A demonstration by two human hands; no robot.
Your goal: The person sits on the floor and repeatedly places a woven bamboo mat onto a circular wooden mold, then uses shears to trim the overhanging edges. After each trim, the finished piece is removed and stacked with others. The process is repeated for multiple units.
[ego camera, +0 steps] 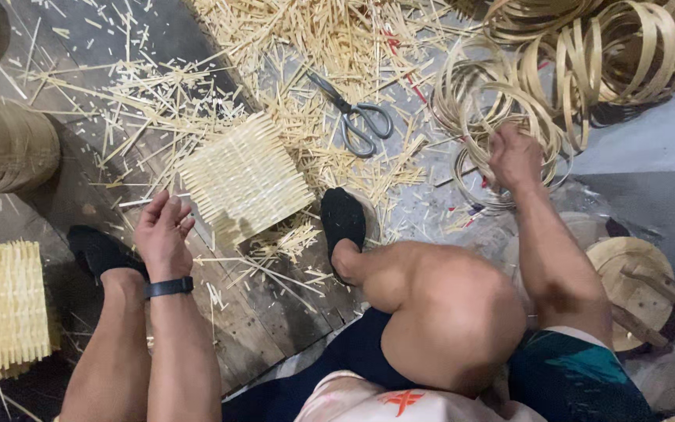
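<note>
Head view: right hand fingertips seemingly buried among bamboo hoops

Soft, even light falls from above on the pale cut bamboo sticks, the corners look darker, shadows are small, and the edges look a bit blurry.

Dark wooden floor planks carried a square woven bamboo mat, grey scissors, scattered bamboo splinters, a heap of coiled bamboo strip hoops and another woven panel.
</note>
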